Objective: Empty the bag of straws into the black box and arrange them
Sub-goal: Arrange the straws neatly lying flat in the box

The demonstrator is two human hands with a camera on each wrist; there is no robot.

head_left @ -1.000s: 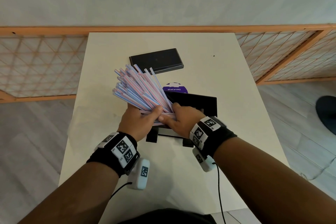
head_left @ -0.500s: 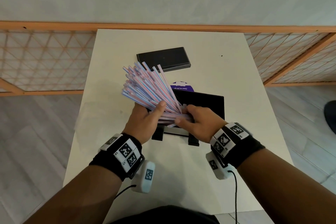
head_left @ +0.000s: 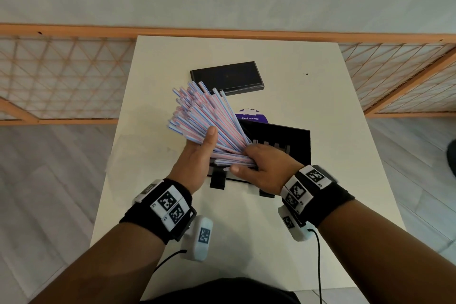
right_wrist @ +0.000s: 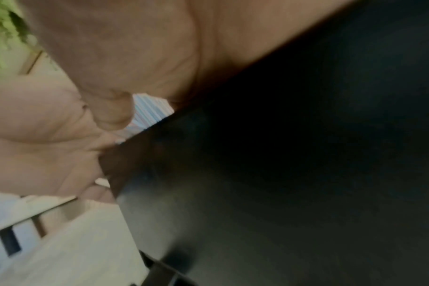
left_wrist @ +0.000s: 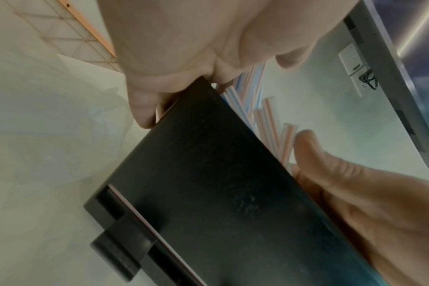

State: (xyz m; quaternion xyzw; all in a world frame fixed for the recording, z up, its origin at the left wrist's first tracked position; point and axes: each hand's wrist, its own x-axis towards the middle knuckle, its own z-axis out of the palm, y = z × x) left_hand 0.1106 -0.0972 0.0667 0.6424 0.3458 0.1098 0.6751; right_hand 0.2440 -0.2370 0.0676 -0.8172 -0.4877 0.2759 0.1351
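Observation:
A fanned bundle of pink-and-blue striped straws (head_left: 204, 121) is held in both hands just above the near-left corner of the black box (head_left: 291, 138). My left hand (head_left: 197, 155) cups the fan from below, its thumb lying on top. My right hand (head_left: 261, 168) grips the gathered lower ends. The free tips point up and to the far left. In the left wrist view the straws (left_wrist: 252, 108) show behind the box's outer wall (left_wrist: 208, 193). The right wrist view is blurred: a few straws (right_wrist: 149, 110) above the dark box (right_wrist: 294, 174).
The box's flat black lid (head_left: 227, 77) lies on the white table (head_left: 320, 96) beyond the straws. A purple round label (head_left: 254, 117) shows behind the box. A crumpled clear plastic bag (head_left: 138, 150) lies at the table's left edge. A wooden lattice railing (head_left: 61, 76) lines the back.
The bundle stays in both hands over the box. My left thumb has lifted from across the straw ends to lie pointing up on the fan, and the right hand has slid towards the lower ends.

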